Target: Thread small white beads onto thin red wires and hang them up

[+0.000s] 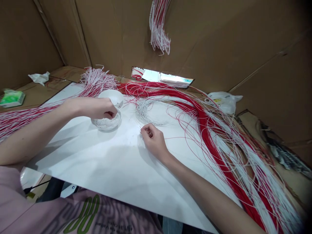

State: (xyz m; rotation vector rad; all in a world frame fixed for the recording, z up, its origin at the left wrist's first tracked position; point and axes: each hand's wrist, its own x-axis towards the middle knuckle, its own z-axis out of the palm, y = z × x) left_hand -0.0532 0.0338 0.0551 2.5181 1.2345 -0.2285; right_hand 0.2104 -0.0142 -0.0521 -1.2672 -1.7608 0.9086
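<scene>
My left hand [103, 109] is over a shallow white bowl [107, 129], its fingers bent together and pointing down at the small white pieces [104, 123] inside. Whatever those fingers pinch is hidden. In the middle of the white board, my right hand [153, 138] is closed, with thumb and forefinger pressed together on a thin red cord [179, 137] that trails off to the right. A second white bowl [110, 94] stands just behind the first. Beyond my right hand lies a loose coil of thin white cords [146, 112].
A thick red and white cord bundle [203, 125] curves along the board's [117, 175] back and right side. Cords with white-covered ends [98, 79] lie at the back left; another bunch [159, 31] hangs above. A plastic bag [226, 101] and green tissue pack [12, 98] sit at the sides.
</scene>
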